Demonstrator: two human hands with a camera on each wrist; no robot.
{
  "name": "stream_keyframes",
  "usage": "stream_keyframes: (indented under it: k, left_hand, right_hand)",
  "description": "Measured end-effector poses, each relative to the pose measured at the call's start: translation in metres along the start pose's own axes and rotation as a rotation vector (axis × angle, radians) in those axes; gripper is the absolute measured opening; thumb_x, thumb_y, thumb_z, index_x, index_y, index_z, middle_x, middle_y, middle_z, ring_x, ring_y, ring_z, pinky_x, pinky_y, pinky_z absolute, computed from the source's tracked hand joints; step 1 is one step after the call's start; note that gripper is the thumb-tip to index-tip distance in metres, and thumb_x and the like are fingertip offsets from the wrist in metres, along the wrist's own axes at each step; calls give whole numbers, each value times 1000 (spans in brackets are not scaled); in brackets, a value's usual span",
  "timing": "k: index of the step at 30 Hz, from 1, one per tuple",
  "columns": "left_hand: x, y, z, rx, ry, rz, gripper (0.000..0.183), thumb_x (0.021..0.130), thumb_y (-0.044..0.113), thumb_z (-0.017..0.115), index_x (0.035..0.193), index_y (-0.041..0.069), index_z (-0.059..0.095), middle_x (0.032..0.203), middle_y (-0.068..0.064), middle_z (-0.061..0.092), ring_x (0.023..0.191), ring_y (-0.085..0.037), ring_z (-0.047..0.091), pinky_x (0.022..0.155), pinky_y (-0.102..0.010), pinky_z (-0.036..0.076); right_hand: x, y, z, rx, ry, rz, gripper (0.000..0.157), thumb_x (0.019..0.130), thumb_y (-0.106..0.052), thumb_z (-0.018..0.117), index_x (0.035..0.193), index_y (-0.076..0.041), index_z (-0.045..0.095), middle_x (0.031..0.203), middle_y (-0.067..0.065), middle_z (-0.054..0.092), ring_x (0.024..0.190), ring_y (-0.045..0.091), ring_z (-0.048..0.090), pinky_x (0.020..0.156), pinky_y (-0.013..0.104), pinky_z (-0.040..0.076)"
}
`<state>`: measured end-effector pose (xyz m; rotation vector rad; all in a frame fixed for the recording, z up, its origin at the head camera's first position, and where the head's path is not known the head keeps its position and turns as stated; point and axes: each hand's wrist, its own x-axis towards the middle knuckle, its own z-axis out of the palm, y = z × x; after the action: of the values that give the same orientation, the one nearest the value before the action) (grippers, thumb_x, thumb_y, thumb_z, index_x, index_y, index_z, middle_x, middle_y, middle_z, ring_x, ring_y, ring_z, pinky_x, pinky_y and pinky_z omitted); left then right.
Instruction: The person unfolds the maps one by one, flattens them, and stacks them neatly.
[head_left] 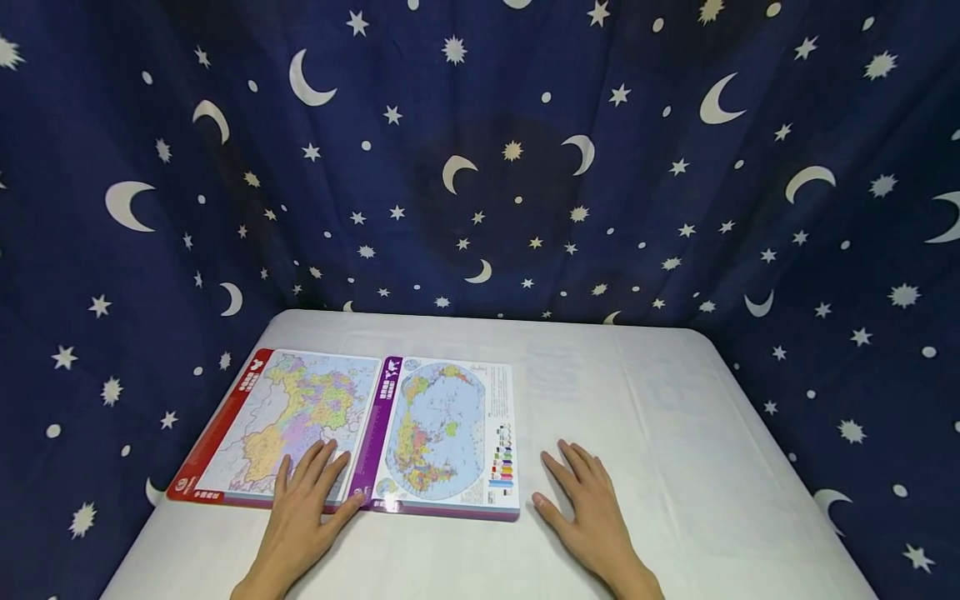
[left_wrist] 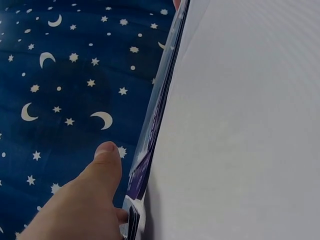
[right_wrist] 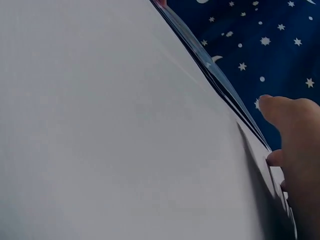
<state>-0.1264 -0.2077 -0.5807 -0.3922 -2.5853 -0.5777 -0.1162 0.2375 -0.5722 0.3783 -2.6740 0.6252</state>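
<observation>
Head view: can see left hand (head_left: 302,508) laid over lower right part of red-edged map (head_left: 296,408), with fingers straight and spread, gripping nothing, and with thumb at bottom end of the strip on purple-edged map (head_left: 438,442). Can place both maps flat, side by side, left of centre on white table (head_left: 712,500). Can see right hand (head_left: 588,512) just right of purple-edged map, apart from it, resting on tabletop with fingers spread, released. Can see navy curtain (head_left: 525,192) with pale moons and stars behind and to both sides. Left wrist view: can make out left hand low at left with thumb extended, next to thin purple-and-dark edges on the tabletop; can't see most fingers. Right wrist view: can make out right hand at right edge with thumb out; can't judge grip from here alone.
</observation>
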Motion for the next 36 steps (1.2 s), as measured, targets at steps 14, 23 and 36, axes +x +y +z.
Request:
stream_keyframes:
  k: [14, 23, 36]
  left_hand:
    - [5, 11, 11, -68, 61, 29, 62, 82, 43, 85, 132, 9, 70, 147, -20, 60, 140, -44, 48, 113, -74, 24]
    - [3, 20, 18, -170, 119, 56, 45, 81, 18, 88, 121, 5, 75, 136, -20, 67, 131, -44, 54, 110, -69, 30]
    - [9, 22, 16, -123, 165, 55, 40, 84, 9, 83, 122, 0, 72, 132, -21, 68, 127, -45, 56, 110, -64, 35]
  right_hand:
    - [8, -35, 17, 146, 21, 24, 58, 92, -46, 78, 138, -11, 69, 154, 11, 56, 145, 33, 45, 114, 59, 36]
    - [7, -41, 20, 144, 79, 65, 63, 78, -35, 93, 133, -11, 72, 123, -3, 66, 115, 12, 53, 93, 33, 46]
    - [12, -46, 19, 413, -21, 118, 66, 84, -24, 90, 141, -7, 63, 70, -22, 56, 61, -2, 48, 67, 21, 38]
